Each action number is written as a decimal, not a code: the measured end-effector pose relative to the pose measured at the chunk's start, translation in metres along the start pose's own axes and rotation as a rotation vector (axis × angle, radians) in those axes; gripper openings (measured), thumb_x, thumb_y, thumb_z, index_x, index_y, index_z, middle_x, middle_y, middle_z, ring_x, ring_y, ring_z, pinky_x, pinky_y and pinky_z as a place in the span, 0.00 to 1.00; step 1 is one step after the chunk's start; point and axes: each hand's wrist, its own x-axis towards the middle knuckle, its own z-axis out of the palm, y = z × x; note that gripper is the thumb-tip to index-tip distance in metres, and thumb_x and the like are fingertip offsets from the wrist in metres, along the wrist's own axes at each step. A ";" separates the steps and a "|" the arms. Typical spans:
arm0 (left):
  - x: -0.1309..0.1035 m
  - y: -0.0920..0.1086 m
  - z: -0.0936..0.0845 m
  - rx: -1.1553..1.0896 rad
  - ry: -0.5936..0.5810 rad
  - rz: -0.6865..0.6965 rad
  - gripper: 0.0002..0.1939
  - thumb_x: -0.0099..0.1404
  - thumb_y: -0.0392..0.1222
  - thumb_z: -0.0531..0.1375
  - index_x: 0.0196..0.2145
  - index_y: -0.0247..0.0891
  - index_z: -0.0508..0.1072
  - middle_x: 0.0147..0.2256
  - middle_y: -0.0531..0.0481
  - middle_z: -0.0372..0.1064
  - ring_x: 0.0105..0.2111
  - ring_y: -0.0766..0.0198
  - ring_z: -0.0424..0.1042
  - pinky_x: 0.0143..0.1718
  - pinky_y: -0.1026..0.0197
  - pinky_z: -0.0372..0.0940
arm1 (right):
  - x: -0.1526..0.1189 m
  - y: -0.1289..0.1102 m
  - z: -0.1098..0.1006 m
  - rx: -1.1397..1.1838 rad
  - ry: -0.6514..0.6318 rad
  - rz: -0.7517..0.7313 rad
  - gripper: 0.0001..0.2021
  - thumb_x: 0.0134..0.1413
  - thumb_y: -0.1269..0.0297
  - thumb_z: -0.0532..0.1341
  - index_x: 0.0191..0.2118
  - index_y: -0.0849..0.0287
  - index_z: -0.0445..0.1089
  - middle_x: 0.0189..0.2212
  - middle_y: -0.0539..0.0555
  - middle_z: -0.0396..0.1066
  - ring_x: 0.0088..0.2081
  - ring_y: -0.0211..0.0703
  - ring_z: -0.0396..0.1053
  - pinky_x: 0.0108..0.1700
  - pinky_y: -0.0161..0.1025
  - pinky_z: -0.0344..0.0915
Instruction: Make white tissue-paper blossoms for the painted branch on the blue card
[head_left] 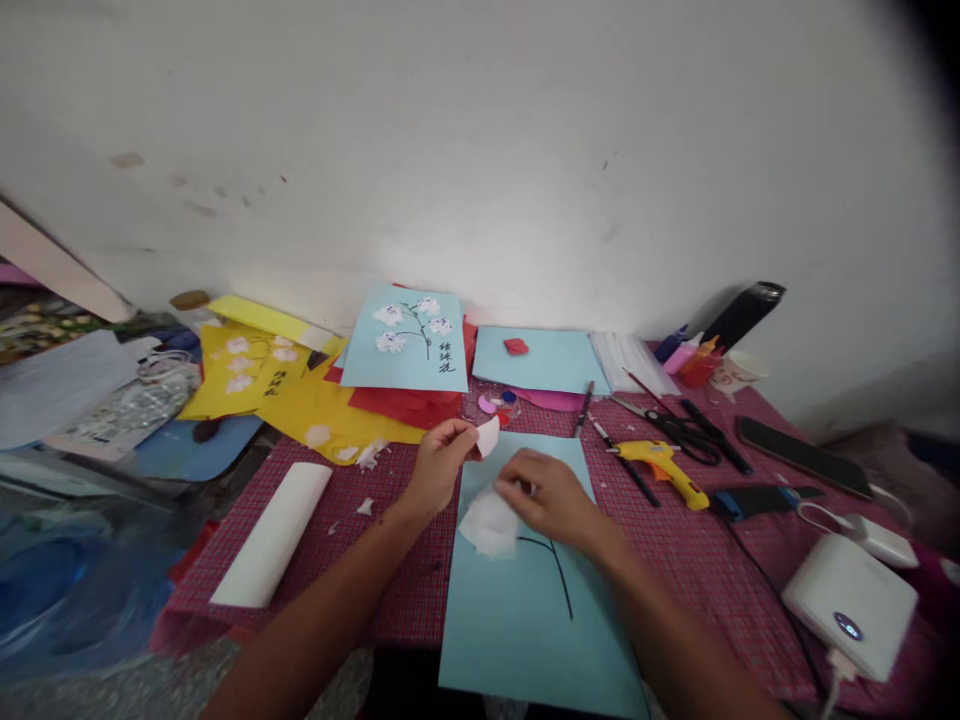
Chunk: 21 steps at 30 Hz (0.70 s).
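My left hand [441, 462] pinches a small pale paper piece [488, 437] over the top edge of a light blue sheet [517, 630]. Closed at the fingertips, my right hand [553, 502] is at the upper right edge of a crumpled white tissue [489, 524], which looks blurred and seems gripped there. The tissue is over the sheet's left part; whether it lies flat on it I cannot tell. Dark drawn stem lines [561, 580] run down the sheet beside my right wrist.
Behind stands a blue card with white flowers [405, 340]; left are yellow sheets [247, 375] and a white paper roll [274, 535]. At right lie a yellow glue gun [664, 470], black scissors [679, 432], a phone [802, 455] and a white power bank [851, 605] with cables.
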 end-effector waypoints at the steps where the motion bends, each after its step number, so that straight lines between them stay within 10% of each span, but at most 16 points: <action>1: -0.001 0.001 0.000 -0.005 -0.039 -0.026 0.08 0.57 0.42 0.62 0.27 0.35 0.70 0.23 0.54 0.66 0.24 0.69 0.65 0.29 0.66 0.60 | 0.002 0.003 -0.001 0.058 0.111 0.072 0.06 0.57 0.62 0.58 0.34 0.58 0.70 0.31 0.54 0.69 0.31 0.41 0.65 0.34 0.37 0.60; 4: -0.006 0.003 0.001 -0.013 -0.163 -0.114 0.07 0.56 0.41 0.62 0.27 0.34 0.70 0.23 0.53 0.66 0.24 0.69 0.65 0.28 0.66 0.59 | 0.006 0.011 -0.001 0.396 0.307 0.230 0.11 0.55 0.60 0.61 0.43 0.57 0.66 0.37 0.54 0.69 0.34 0.41 0.66 0.33 0.36 0.61; 8: -0.010 0.003 0.002 0.028 -0.251 -0.148 0.08 0.57 0.41 0.62 0.26 0.33 0.70 0.22 0.53 0.65 0.23 0.71 0.63 0.25 0.68 0.57 | 0.008 0.014 0.005 0.747 0.208 0.347 0.13 0.51 0.56 0.65 0.38 0.58 0.66 0.27 0.49 0.67 0.28 0.38 0.64 0.29 0.34 0.60; 21: -0.010 -0.004 0.003 0.195 -0.342 -0.178 0.14 0.60 0.47 0.62 0.34 0.31 0.75 0.27 0.48 0.70 0.26 0.67 0.68 0.31 0.63 0.64 | 0.007 0.014 0.012 0.555 0.342 0.434 0.16 0.55 0.53 0.61 0.26 0.61 0.69 0.18 0.48 0.64 0.21 0.36 0.61 0.23 0.33 0.55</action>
